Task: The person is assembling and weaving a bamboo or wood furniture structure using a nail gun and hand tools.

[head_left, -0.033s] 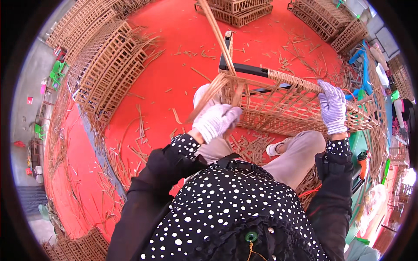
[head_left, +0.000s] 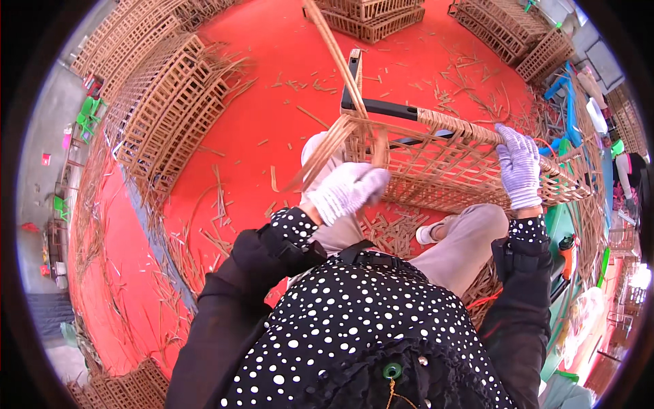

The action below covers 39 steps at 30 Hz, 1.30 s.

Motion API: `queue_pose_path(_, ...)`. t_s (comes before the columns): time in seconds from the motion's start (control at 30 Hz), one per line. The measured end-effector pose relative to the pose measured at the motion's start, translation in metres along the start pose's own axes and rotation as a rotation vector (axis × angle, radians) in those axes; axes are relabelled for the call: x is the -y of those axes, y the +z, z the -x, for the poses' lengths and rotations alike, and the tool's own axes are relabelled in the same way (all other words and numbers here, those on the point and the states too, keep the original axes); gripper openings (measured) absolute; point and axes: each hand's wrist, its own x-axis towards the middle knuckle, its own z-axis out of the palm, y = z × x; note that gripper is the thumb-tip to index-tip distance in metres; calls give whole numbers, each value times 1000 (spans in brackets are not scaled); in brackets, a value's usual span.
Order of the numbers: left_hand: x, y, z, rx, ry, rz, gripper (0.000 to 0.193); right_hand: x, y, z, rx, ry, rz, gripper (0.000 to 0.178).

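Basket: the brown woven basket [head_left: 470, 163] sits tilted, from one to three o'clock off the middle of the view; brown strip wraps part of its rim [head_left: 463, 125], and a black bar [head_left: 388, 110] is bare at one o'clock.
Left hand: the gloved left hand [head_left: 349, 191] is by the middle, curled and a bit blurry; a bent strip [head_left: 380, 148] is just beside its fingers, but I cannot tell if they pinch it.
Right hand: the gloved right hand [head_left: 521, 167] is between two and three o'clock, well apart from the other; its fingers lie on the rim, but I cannot tell how hard they squeeze.
Loose strips: a bunch of strips [head_left: 327, 153] droops at twelve o'clock.
Strip care: best to hold the rim steady; pull strips flat and snug; let none tangle.
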Motion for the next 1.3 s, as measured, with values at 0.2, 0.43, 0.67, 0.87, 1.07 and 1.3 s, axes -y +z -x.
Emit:
queue_pose_path(0.2,-104,-3,-61,250,64,251,34,25,-5,-11,-7,3,-93,36)
queue_pose_path(0.43,-117,-8,-82,82,839,-649,14,96,40,-52,411,-220,-2710,28)
queue_pose_path(0.67,-60,-27,-89,-169,379,-936,47,87,22,-64,-202,494,-2309,34)
queue_pose_path(0.87,-62,-21,-78,-87,444,-1001,56,81,-33,-53,-129,708,-2364,35)
queue_pose_path(1.07,-40,-26,-79,-150,430,-1099,62,166,-48,-95,-144,783,-1967,42)
queue_pose_path(1.3,-42,-19,-71,-158,451,-1053,54,124,-53,-75,-184,728,-2090,30)
